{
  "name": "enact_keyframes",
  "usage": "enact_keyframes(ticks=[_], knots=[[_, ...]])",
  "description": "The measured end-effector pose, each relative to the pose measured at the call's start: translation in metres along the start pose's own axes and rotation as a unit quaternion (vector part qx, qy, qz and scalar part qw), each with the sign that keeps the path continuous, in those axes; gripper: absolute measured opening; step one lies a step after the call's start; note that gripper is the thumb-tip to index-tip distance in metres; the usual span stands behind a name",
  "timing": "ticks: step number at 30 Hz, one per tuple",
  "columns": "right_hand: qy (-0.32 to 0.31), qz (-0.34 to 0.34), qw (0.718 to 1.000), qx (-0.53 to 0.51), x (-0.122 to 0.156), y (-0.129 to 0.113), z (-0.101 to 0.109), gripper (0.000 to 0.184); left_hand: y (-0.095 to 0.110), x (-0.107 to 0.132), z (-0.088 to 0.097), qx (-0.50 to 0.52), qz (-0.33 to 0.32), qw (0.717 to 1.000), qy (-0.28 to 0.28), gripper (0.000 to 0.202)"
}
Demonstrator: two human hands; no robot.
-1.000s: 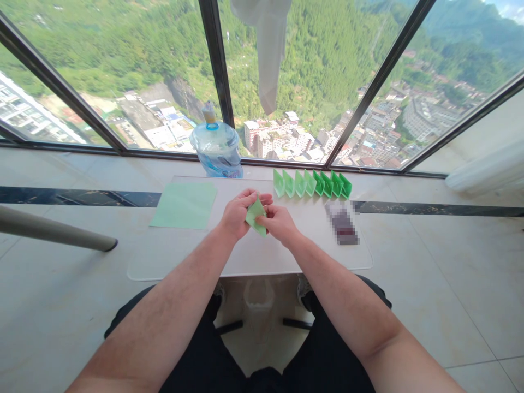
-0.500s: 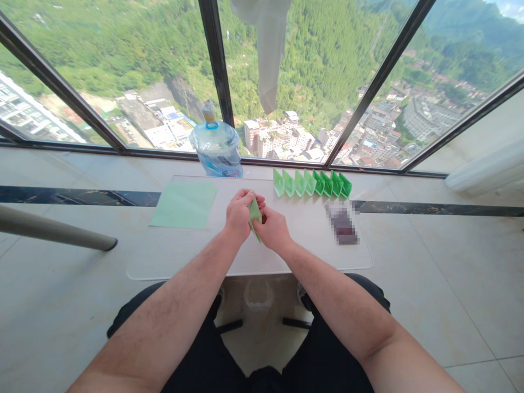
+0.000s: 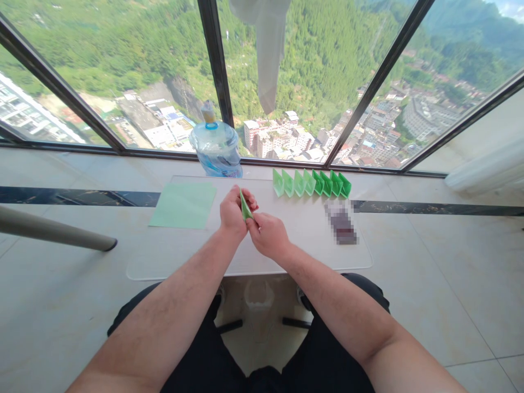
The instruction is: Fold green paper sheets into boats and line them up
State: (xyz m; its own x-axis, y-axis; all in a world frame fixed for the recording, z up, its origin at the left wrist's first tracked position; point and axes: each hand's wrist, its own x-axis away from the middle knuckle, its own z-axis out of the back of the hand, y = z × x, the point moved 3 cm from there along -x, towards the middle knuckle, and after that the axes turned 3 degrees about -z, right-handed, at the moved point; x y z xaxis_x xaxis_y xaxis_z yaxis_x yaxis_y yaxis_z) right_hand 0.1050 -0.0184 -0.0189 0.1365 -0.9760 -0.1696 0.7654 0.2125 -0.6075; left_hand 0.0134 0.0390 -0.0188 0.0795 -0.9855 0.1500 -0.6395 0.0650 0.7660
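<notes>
Above the middle of the white table (image 3: 180, 254), a folded piece of green paper (image 3: 244, 206) stands on edge between my two hands. My left hand (image 3: 232, 212) is closed around its left side, with the fingertips showing behind it. The thumb and fingers of my right hand (image 3: 268, 233) pinch its lower end. Part of the folded paper is hidden by the hands. A flat sheet of light green paper (image 3: 184, 204) lies to the left. At the back right, several folded green paper pieces (image 3: 305, 183) stand in a row, shading from pale to dark green.
A pixelated dark item (image 3: 343, 224) lies at the table's right. Behind the table stands a large water bottle (image 3: 216, 147) against the window. A grey pole (image 3: 57, 229) reaches in from the left above the tiled floor.
Both hands have shifted slightly left with the folded paper. The paper has turned so its narrow edge shows, and my right hand's pinch has moved to its lower end.
</notes>
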Motion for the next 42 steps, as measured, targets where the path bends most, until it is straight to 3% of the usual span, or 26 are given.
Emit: enact_keyframes(ticks=[5,9,12,16,21,24,27,29,32,34,37,42], knots=[[-0.018,0.030,0.999,0.000,0.003,-0.004,0.005,0.026,0.007,-0.001,0.000,-0.015,-0.007,1.000,-0.012,0.047],[-0.049,0.048,0.995,-0.073,0.000,-0.001,0.007,0.028,0.008,-0.005,0.003,0.001,0.001,1.000,0.006,0.052],[-0.058,0.021,0.989,-0.133,-0.006,0.008,0.008,0.022,0.007,-0.006,0.006,0.021,0.013,1.000,0.010,0.049],[-0.018,-0.046,0.979,-0.200,-0.013,0.020,0.012,0.026,0.005,-0.006,0.006,0.018,0.025,0.999,0.009,0.039],[-0.041,-0.139,0.927,-0.347,-0.020,0.030,0.016,0.026,0.004,-0.007,0.004,-0.029,0.022,0.999,-0.037,0.011],[-0.066,-0.161,0.892,-0.418,-0.023,0.031,0.017,0.025,0.006,-0.007,0.005,-0.059,0.014,0.995,-0.077,0.012],[-0.094,-0.161,0.875,-0.447,-0.024,0.030,0.019,0.027,0.007,-0.009,0.008,-0.092,-0.003,0.993,-0.070,0.021],[-0.074,-0.168,0.872,-0.454,-0.025,0.032,0.021,0.038,0.007,-0.010,0.011,-0.097,-0.003,0.994,-0.051,0.024],[0.003,-0.191,0.859,-0.474,-0.025,0.037,0.027,0.061,0.005,-0.010,0.015,-0.087,0.024,0.996,-0.010,0.025],[0.032,-0.203,0.846,-0.492,-0.026,0.039,0.029,0.054,0.005,-0.008,0.015,-0.086,0.042,0.995,0.007,0.026],[0.021,-0.206,0.843,-0.497,-0.026,0.039,0.031,0.039,0.006,-0.005,0.010,-0.087,0.058,0.994,-0.024,0.028],[0.000,-0.210,0.849,-0.484,-0.025,0.039,0.031,0.041,0.007,-0.004,0.008,-0.117,0.047,0.991,-0.047,0.029]])
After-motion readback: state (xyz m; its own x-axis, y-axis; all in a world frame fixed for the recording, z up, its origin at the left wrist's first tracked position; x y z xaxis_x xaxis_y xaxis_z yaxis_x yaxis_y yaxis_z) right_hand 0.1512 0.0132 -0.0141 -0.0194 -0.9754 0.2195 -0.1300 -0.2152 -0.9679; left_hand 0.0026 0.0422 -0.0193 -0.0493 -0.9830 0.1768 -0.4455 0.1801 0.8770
